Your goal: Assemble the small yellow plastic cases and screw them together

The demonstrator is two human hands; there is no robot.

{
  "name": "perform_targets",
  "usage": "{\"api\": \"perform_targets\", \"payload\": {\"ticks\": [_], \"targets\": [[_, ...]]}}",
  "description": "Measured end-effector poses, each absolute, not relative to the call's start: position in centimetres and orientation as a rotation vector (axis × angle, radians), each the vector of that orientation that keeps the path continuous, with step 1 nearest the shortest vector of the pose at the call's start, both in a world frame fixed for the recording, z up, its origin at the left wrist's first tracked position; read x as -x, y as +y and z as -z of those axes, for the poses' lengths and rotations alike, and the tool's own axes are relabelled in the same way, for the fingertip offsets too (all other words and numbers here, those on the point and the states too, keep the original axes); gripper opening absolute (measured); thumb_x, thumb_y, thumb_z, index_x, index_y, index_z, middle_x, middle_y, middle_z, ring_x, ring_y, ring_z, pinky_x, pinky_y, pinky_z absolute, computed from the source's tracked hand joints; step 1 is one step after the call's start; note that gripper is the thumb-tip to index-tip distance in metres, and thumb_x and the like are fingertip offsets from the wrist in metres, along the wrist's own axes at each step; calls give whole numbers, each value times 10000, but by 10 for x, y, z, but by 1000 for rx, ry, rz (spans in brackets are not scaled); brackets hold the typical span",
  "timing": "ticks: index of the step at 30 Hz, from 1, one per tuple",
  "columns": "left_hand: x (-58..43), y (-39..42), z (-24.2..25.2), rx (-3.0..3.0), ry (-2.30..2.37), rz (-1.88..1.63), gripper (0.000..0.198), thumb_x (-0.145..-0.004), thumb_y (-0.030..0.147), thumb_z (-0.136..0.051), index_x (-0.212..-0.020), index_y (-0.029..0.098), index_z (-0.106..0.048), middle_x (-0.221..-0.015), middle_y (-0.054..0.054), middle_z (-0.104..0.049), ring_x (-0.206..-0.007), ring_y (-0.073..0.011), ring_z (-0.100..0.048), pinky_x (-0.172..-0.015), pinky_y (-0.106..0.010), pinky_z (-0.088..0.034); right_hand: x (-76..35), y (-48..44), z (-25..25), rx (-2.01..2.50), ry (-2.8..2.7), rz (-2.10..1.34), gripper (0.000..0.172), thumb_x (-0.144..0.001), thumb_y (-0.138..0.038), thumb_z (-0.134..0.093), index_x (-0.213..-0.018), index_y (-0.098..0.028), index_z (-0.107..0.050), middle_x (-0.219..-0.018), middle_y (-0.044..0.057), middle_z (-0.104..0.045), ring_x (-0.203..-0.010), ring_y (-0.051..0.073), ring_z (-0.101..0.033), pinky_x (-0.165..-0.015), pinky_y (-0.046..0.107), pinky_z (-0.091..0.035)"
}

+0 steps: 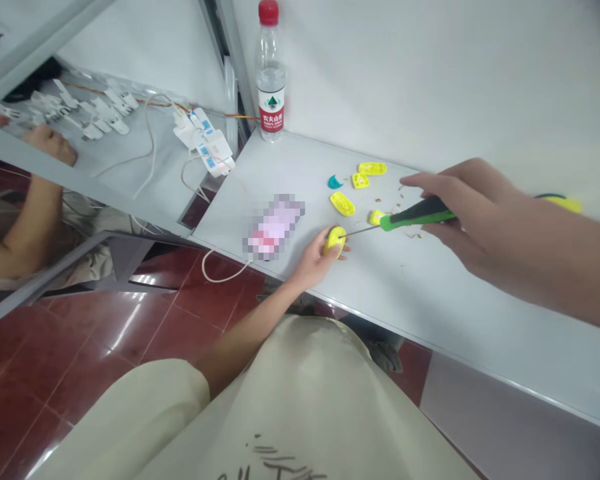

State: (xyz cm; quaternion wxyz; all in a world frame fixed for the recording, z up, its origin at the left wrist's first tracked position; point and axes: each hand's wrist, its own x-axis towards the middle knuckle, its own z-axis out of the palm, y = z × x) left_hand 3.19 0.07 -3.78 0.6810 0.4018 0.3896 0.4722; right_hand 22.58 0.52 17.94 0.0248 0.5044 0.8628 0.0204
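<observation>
My left hand (316, 259) is closed around a small yellow plastic casing (335, 239) near the table's front edge. My right hand (473, 210) grips a screwdriver (420, 213) by its green and black handle. Its thin shaft points left, and the tip meets the top of the casing. Behind the casing lie several loose yellow plastic parts, among them an oval shell (342, 204), a long shell (373, 169) and a small square piece (361, 181). A teal curved piece (335, 182) sits beside them. Another small yellow piece (377, 217) lies close to the screwdriver.
A phone (276, 227) with a blurred screen lies left, its white cable (225, 280) hanging over the edge. A water bottle (271, 80) stands at the back. White adapters (205, 141) and another person's hand (53, 143) are on the left-hand table. A yellow and black object (560, 203) lies far right.
</observation>
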Motion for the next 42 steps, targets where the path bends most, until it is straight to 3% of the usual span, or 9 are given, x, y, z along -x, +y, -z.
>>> {"api": "perform_targets", "payload": {"ticks": [6,12,15,18,24,29,34,39,42], "targets": [[-32,0,38,-900,884,-1054,715,-826,548,-703,-1375,163,-456,-1226,-156,-649,-981,-203,-691,-833,-348,-593,-217,8,-178,-1728,2545,-211,510,-1035,-475,-232,-1443,-227,-413,-969,87,-729,-556,235,-569,-489,340,-322],[-32,0,36,-883,887,-1066,750,-813,565,-711,-1381,152,-449,-1220,-164,-649,-984,-208,-688,-829,-351,-595,-221,10,-179,-1432,2808,75,581,-986,-526,-406,-1469,-205,-377,-1390,170,-559,-910,246,-667,-781,373,-507],[-33,-1,37,-877,904,-1074,736,-820,558,-708,-1377,151,-451,-1225,-163,-647,-972,-201,-689,-836,-347,-593,-209,5,-184,-1633,2512,-183,712,-986,-647,-232,-1415,-125,-458,-924,164,-707,-664,301,-648,-552,380,-419],[-32,0,38,-871,904,-1082,739,-811,562,-716,-1368,152,-457,-1218,-159,-650,-960,-197,-690,-826,-338,-592,-206,4,-184,-1761,2277,-273,757,-995,-630,-82,-1325,-138,-555,-524,57,-551,-483,293,-551,-476,325,-276],[-33,-1,37,-870,905,-1087,737,-817,564,-708,-1370,151,-449,-1213,-158,-650,-969,-198,-687,-809,-326,-594,-232,8,-171,-1563,2676,69,667,-933,-716,-304,-1390,-266,-486,-1142,110,-677,-567,194,-595,-582,345,-444],[-33,0,38,-883,913,-1089,720,-832,550,-698,-1369,140,-450,-1205,-156,-649,-964,-189,-687,-821,-324,-595,-219,2,-172,-1784,2465,-113,801,-950,-705,-104,-1374,-181,-536,-669,94,-645,-512,280,-571,-550,365,-380],[-33,0,38,-859,925,-1084,711,-825,551,-705,-1366,160,-462,-1213,-152,-656,-960,-194,-692,-813,-326,-592,-219,2,-174,-1530,2632,15,706,-956,-692,-148,-1449,-281,-441,-1183,128,-672,-443,171,-507,-504,343,-349],[-34,0,38,-871,926,-1094,705,-824,540,-710,-1359,152,-465,-1196,-146,-661,-953,-185,-690,-819,-329,-593,-218,3,-176,-1662,2405,-327,792,-967,-671,-45,-1392,-168,-484,-618,67,-610,-422,249,-491,-461,304,-215],[-34,0,38,-861,918,-1097,714,-824,543,-708,-1361,146,-457,-1200,-155,-656,-952,-189,-690,-805,-326,-593,-219,5,-174,-1579,2592,-133,669,-990,-624,-122,-1432,-231,-436,-914,101,-688,-432,187,-489,-465,312,-274]]}}
